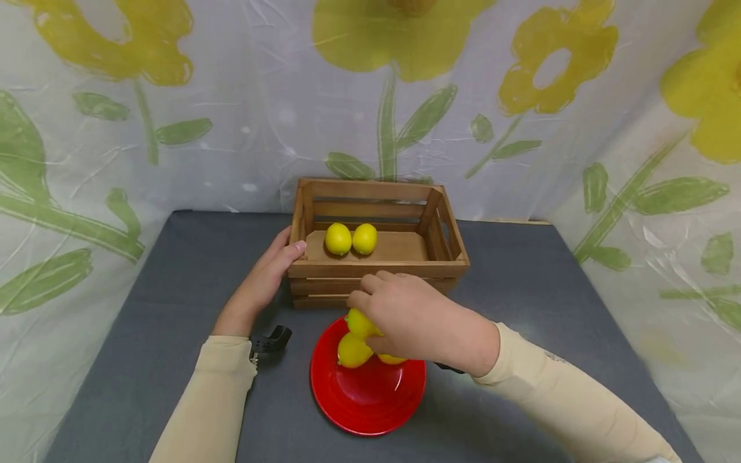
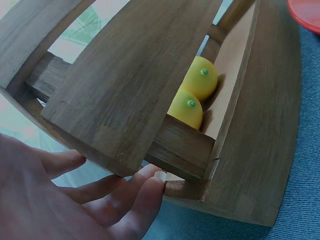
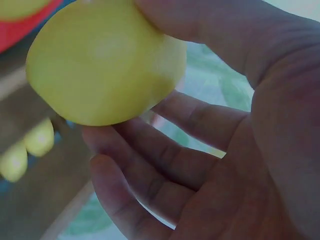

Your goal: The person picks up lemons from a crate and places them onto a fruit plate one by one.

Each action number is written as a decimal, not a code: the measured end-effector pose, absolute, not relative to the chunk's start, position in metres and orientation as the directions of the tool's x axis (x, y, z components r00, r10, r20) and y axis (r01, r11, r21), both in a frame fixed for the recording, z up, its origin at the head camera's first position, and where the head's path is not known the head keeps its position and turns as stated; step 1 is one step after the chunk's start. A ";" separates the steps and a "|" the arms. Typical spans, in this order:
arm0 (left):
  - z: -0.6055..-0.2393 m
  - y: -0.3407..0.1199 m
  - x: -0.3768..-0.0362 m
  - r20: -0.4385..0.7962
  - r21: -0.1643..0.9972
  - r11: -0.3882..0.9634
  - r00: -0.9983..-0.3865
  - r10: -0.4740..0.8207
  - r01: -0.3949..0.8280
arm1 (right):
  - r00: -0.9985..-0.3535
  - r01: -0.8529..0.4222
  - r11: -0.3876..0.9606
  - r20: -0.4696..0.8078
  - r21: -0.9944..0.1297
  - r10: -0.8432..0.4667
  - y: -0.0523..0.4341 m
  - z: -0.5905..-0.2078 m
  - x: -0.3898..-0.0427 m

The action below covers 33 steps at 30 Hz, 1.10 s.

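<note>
Lemon: bright yellow, smooth-skinned and oval, it sits in the fingers of the right hand just above the far rim of the red plate in the head view. The fingers curl down round it from above, so only its left side shows. Two more lemons lie on the plate, one at the left, plainly seen, and one mostly hidden under the hand. Just beyond the plate stands a slatted wooden crate on the grey table, and two lemons rest side by side, touching, on its floor toward the left end. The left hand lies against the crate's left end, thumb hooked over the top corner.

The left wrist view shows that hand's fingers nearly straight, their tips touching the crate's lower slat; between the slats the two lemons in the crate show small green stem ends.

In the right wrist view, the held lemon fills the upper left, pinched between the thumb above and the fingers below, which are loosely curved. The crate's two lemons appear blurred at the lower left.
</note>
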<state>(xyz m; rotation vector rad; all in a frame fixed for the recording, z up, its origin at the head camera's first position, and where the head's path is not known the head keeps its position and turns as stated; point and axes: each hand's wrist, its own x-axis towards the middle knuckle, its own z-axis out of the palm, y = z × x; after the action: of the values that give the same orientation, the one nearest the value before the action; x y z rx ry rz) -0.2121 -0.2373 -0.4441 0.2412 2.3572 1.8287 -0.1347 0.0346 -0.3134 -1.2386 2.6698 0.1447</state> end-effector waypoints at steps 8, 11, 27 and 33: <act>-0.443 -0.237 -0.212 -0.028 0.969 0.247 -0.976 0.214 0.027 | -0.582 -0.802 0.598 -0.223 -0.005 -0.782 0.027 -0.343 -0.115; -0.442 -0.237 -0.211 -0.035 0.968 0.249 -0.976 0.213 0.019 | -0.563 -0.815 0.579 -0.225 -0.010 -0.796 0.022 -0.354 -0.107; -0.444 -0.236 -0.211 -0.008 0.973 0.226 -0.977 0.211 0.041 | -0.524 -0.839 0.543 -0.220 -0.033 -0.823 0.003 -0.392 -0.100; -0.444 -0.236 -0.211 -0.004 0.975 0.218 -0.977 0.214 0.044 | -0.535 -0.831 0.556 -0.233 -0.030 -0.812 -0.002 -0.398 -0.104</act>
<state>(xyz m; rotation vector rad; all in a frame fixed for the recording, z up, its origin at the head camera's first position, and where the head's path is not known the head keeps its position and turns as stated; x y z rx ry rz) -0.2108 -0.2365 -0.4445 0.2496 2.3407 1.8657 -0.1042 -0.0016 -0.3982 -1.3792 2.5705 0.1241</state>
